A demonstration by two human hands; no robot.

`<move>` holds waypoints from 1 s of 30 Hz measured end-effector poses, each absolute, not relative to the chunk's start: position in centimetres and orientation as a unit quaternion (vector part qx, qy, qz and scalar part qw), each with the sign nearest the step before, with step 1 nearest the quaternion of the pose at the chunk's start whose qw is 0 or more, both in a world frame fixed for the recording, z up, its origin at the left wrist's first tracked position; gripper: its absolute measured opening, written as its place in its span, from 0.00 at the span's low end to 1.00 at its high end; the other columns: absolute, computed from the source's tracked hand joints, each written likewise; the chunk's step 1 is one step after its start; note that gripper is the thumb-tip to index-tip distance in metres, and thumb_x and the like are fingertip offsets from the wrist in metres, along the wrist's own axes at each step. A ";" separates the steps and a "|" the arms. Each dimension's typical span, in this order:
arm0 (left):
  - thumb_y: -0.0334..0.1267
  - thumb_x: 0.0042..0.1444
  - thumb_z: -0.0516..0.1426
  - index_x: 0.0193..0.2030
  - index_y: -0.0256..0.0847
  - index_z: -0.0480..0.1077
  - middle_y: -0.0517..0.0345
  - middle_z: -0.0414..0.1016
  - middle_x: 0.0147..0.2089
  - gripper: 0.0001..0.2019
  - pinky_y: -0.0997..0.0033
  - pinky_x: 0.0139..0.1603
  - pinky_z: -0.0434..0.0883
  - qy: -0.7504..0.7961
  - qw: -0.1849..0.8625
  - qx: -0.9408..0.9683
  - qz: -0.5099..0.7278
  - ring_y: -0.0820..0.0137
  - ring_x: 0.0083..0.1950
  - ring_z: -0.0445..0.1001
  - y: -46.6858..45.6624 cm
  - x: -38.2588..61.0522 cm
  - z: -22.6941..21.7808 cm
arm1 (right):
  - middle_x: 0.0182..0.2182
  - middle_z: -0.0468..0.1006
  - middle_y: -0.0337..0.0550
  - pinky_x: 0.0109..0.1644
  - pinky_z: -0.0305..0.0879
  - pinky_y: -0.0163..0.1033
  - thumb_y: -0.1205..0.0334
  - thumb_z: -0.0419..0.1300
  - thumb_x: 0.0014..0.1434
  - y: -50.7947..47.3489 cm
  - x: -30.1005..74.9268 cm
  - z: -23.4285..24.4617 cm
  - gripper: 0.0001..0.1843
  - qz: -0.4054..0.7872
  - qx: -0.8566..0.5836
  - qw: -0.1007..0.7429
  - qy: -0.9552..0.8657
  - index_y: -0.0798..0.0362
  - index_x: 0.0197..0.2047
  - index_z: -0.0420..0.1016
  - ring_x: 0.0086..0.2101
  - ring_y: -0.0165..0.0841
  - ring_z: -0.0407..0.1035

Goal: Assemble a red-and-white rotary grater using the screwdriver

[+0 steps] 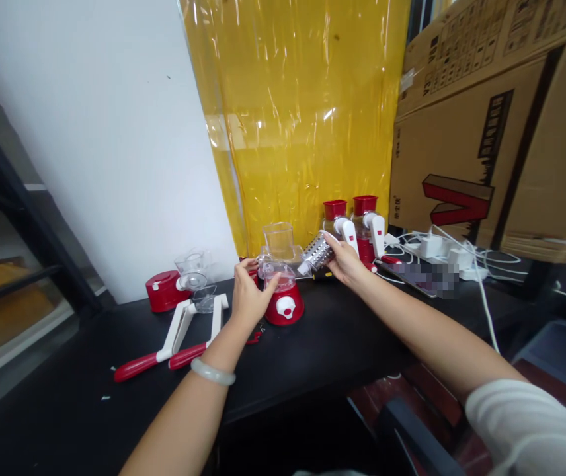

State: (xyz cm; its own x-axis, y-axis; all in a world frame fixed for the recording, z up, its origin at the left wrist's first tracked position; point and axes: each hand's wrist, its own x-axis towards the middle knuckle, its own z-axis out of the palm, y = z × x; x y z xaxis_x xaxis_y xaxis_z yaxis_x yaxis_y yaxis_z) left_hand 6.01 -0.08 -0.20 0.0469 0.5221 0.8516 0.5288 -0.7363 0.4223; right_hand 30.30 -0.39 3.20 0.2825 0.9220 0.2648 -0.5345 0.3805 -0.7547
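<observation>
My left hand (250, 294) grips the side of a rotary grater body, thumb in front and fingers behind its clear plastic housing (279, 243). The body stands upright on a red base (290, 307) with a white knob at the front. Held in my right hand (347, 262) is a perforated metal grater drum (317, 252), tilted just to the right of the housing and outside it. The fingers beneath the drum are partly hidden.
Two assembled red-and-white graters (366, 228) stand behind my right hand. Two crank handles (137, 365) and another red base (164, 291) lie to the left. A phone (414, 276), white chargers with cables (432, 246) and a large cardboard box (454, 145) are right.
</observation>
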 end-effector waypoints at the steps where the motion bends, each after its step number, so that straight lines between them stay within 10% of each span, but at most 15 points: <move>1: 0.50 0.54 0.65 0.57 0.41 0.56 0.46 0.67 0.53 0.31 0.48 0.59 0.71 -0.365 -0.003 -0.724 -0.585 0.56 0.55 0.74 -0.1 6.0 -0.2 | 0.26 0.76 0.41 0.39 0.76 0.43 0.51 0.72 0.50 -0.5 30.0 3.0 0.18 0.483 -0.275 0.751 -0.356 0.52 0.33 0.72 0.35 0.38 0.75; 10: 0.50 0.55 0.65 0.54 0.41 0.57 0.49 0.67 0.50 0.28 0.51 0.56 0.73 -0.362 0.008 -0.723 -0.589 0.58 0.53 0.74 -0.7 6.3 0.2 | 0.35 0.76 0.35 0.36 0.71 0.38 0.66 0.65 0.51 -2.2 29.9 2.1 0.17 0.529 -0.316 0.706 -0.350 0.47 0.42 0.66 0.35 0.32 0.72; 18: 0.49 0.55 0.65 0.52 0.42 0.58 0.50 0.67 0.49 0.26 0.53 0.55 0.73 -0.357 0.006 -0.721 -0.594 0.59 0.52 0.74 -0.5 6.2 0.0 | 0.46 0.78 0.40 0.48 0.70 0.42 0.47 0.61 0.61 -2.8 29.1 1.9 0.14 0.513 -0.397 0.609 -0.456 0.46 0.44 0.70 0.47 0.36 0.71; 30: 0.49 0.58 0.63 0.56 0.41 0.56 0.44 0.69 0.55 0.27 0.53 0.55 0.75 -0.342 -0.057 -0.721 -0.601 0.59 0.56 0.74 -0.6 6.4 0.1 | 0.52 0.80 0.40 0.61 0.64 0.48 0.60 0.65 0.59 -3.7 29.1 2.9 0.18 0.566 -0.360 0.574 -0.470 0.41 0.53 0.76 0.50 0.36 0.74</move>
State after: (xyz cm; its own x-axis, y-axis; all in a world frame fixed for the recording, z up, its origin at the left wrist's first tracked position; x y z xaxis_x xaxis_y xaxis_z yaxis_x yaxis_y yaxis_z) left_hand 6.40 -0.55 0.07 0.0448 0.5614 0.8264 0.4238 -0.7598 0.4931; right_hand 29.05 -3.69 2.90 -0.0831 0.9877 0.1326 -0.3110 0.1007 -0.9451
